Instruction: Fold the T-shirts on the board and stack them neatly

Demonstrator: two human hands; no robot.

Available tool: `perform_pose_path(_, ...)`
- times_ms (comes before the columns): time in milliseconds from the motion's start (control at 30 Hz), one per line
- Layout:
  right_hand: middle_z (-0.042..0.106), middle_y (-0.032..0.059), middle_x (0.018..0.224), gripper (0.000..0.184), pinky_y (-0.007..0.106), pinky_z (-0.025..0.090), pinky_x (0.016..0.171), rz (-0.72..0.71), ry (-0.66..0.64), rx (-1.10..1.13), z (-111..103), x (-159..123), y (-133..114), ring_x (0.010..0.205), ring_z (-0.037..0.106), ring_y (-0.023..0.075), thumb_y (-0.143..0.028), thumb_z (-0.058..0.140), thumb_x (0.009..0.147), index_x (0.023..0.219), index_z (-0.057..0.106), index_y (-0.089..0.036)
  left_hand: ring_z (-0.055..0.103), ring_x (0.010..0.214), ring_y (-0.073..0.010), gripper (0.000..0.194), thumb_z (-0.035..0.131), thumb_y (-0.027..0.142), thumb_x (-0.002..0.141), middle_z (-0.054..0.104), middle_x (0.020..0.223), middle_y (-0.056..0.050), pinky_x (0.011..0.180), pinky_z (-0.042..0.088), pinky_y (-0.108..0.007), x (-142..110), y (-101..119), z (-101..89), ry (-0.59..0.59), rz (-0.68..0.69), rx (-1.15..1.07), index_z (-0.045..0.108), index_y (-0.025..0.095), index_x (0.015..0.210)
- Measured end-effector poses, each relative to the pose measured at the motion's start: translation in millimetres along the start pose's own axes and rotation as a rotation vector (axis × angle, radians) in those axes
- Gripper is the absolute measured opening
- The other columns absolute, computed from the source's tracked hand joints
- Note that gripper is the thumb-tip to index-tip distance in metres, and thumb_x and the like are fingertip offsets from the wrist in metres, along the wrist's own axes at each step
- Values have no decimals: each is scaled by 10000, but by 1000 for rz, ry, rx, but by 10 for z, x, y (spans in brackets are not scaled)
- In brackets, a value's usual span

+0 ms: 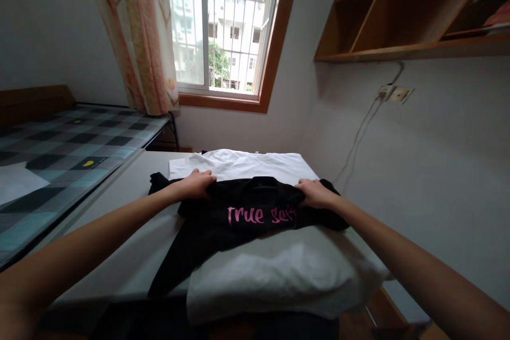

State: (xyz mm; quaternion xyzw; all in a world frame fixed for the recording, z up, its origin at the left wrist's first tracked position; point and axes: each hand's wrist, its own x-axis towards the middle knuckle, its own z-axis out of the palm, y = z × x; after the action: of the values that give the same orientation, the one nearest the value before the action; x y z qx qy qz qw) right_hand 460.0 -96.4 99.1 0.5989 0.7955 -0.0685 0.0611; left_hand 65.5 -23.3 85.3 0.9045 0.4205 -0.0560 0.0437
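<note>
A black T-shirt [243, 231] with pink "True Self" lettering lies spread across the table, its collar toward the window. My left hand [198, 183] grips the cloth at the shoulder left of the collar. On the other shoulder, my right hand [314, 192] is closed on the fabric. Beyond the black shirt lies a white garment [247, 162], partly covered by it. Nearer to me, a pale, puffy pillow-like bundle [274, 273] sits at the table edge, under the shirt's lower part.
The white table [119, 255] stands against the right wall. To the left is a bed with a checked cover [99, 130]. A curtain [149, 37] hangs beside the barred window. Wooden shelves [398, 10] jut out at upper right, above a socket [400, 94] with hanging cables.
</note>
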Motion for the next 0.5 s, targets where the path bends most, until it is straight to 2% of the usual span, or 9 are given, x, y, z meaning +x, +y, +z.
perform_pose_path(33, 696, 109, 954, 336, 383, 477, 830, -24, 58, 79, -27, 13, 17, 887, 641, 282, -372, 689, 693, 972, 705, -186, 599, 997, -320, 372, 672, 331, 708, 607, 1131, -146, 947, 411, -449, -17, 13, -24, 37, 11, 0, 655, 163, 1040)
perform_pose_path(100, 701, 71, 884, 321, 361, 490, 801, -70, 162, 282, -77, 46, 62, 829, 629, 243, -375, 634, 734, 988, 694, -189, 609, 947, -286, 260, 614, 257, 727, 609, 1074, -127, 886, 451, -403, -42, 18, -85, 111, 35, -39, 645, 165, 969)
perform_pose_path(200, 688, 38, 797, 313, 353, 499, 765, -86, 363, 484, -149, 86, 124, 776, 610, 221, -368, 601, 732, 976, 678, -187, 615, 917, -251, 281, 565, 201, 727, 611, 1033, -97, 827, 484, -352, -50, -40, -198, 274, 33, -134, 611, 170, 1002)
perform_pose_path(300, 662, 33, 758, 257, 323, 483, 698, -1, 624, 516, -230, 86, 158, 730, 591, 203, -344, 578, 709, 900, 641, -184, 619, 971, -249, 317, 536, 222, 761, 585, 1139, -100, 866, 494, -363, -48, -140, -332, 523, 24, -178, 601, 180, 1068)
perform_pose_path(367, 637, 21, 720, 207, 306, 464, 663, 83, 763, 494, -293, 65, 165, 692, 571, 189, -338, 564, 699, 840, 602, -191, 622, 1013, -256, 325, 522, 245, 784, 555, 1229, -104, 904, 495, -384, -62, -191, -419, 633, 40, -184, 617, 188, 1089)
perform_pose_path(500, 596, -1, 676, 183, 303, 453, 652, 148, 852, 479, -420, 15, 146, 661, 550, 178, -348, 595, 668, 772, 546, -206, 591, 1137, -267, 360, 488, 203, 777, 500, 1367, -97, 990, 468, -422, -98, -193, -538, 747, 96, -204, 647, 198, 1100)
